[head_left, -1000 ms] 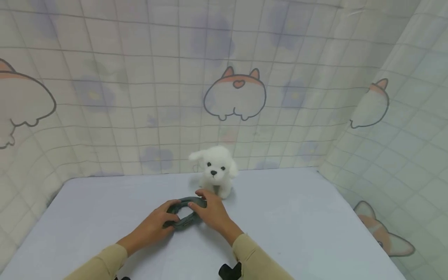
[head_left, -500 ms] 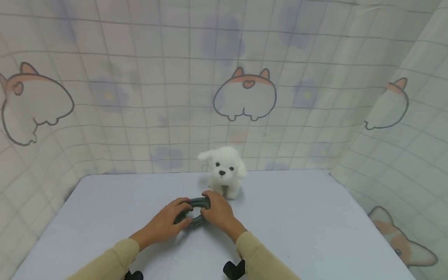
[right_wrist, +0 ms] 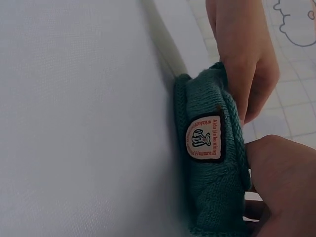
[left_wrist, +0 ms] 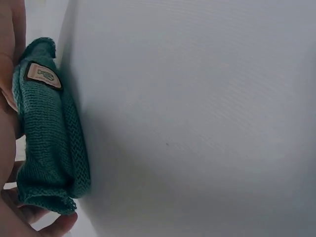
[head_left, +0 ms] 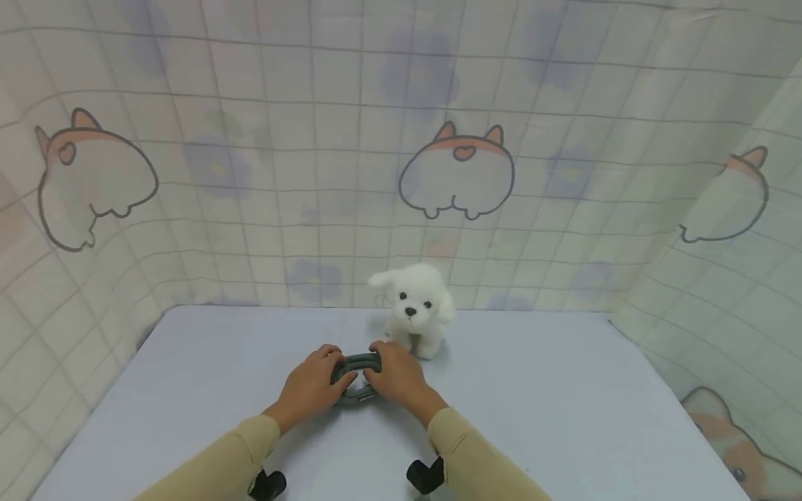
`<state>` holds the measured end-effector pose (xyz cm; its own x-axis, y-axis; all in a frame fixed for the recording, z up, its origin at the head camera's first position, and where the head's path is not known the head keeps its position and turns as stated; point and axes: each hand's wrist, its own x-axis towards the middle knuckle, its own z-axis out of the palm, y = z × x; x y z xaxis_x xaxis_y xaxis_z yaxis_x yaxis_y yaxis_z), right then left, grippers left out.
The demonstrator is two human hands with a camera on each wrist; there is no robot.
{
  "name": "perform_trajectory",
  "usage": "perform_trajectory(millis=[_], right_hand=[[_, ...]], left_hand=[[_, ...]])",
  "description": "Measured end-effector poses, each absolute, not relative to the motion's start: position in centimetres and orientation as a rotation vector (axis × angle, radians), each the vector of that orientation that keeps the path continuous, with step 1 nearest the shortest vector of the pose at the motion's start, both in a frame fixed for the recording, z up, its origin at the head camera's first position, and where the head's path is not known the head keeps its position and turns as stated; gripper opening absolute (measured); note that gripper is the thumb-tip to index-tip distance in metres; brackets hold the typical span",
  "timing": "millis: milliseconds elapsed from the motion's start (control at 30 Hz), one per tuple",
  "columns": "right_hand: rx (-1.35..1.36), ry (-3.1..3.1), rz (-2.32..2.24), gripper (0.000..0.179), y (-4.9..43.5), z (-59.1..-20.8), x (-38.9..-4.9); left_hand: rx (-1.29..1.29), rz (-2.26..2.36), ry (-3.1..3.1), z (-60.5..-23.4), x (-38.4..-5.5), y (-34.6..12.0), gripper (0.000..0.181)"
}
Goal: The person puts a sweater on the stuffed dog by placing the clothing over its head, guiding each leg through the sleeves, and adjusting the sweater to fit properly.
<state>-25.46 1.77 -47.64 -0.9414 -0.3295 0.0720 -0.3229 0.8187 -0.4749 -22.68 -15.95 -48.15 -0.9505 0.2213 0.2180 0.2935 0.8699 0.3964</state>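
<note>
A green knitted ring [head_left: 358,396], ribbed and with a stitched patch [right_wrist: 205,138], is on the white table between both hands. My left hand [head_left: 312,384] grips its left side, fingers over the far edge and thumb at the opening. From the right, my right hand [head_left: 402,376] grips the opposite side, its thumb also at the opening. The left wrist view shows the knit [left_wrist: 43,123] upright near the tabletop, with fingertips [left_wrist: 60,224] under its lower end. Just behind the right hand sits a white plush dog [head_left: 421,299], its paws partly hidden.
The white tabletop [head_left: 551,403] extends around the hands. A checked curtain [head_left: 351,160] with cartoon animals hangs behind and at both sides of it. Black wrist gear [head_left: 426,476] shows below the right sleeve.
The whole head view has shifted, so the scene sits further right. My left hand has moved closer to the right one, and the knitted ring's opening looks narrower. Both hands keep their hold.
</note>
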Motion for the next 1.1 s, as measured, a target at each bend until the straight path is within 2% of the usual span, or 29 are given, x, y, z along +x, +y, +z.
perform_trajectory(millis=[200, 567, 800, 1100], right_hand=[[-0.560, 2.998, -0.672, 0.040, 1.7, -47.7, -25.5], [-0.556, 2.986, -0.858, 0.022, 2.0, -48.0, -25.2], [-0.503, 2.910, -0.997, 0.029, 2.4, -48.1, -25.3], [-0.455, 2.843, -1.064, 0.032, 2.9, -47.7, -25.1]], left_hand=[[-0.320, -0.561, -2.926, -48.3, -22.9, -15.9, 0.041], [-0.307, -0.663, -2.958, -47.9, -22.7, -16.5, 0.028], [-0.271, -0.738, -2.911, -47.7, -23.0, -16.6, 0.012], [-0.286, -0.738, -2.912, -47.4, -23.0, -16.5, 0.017]])
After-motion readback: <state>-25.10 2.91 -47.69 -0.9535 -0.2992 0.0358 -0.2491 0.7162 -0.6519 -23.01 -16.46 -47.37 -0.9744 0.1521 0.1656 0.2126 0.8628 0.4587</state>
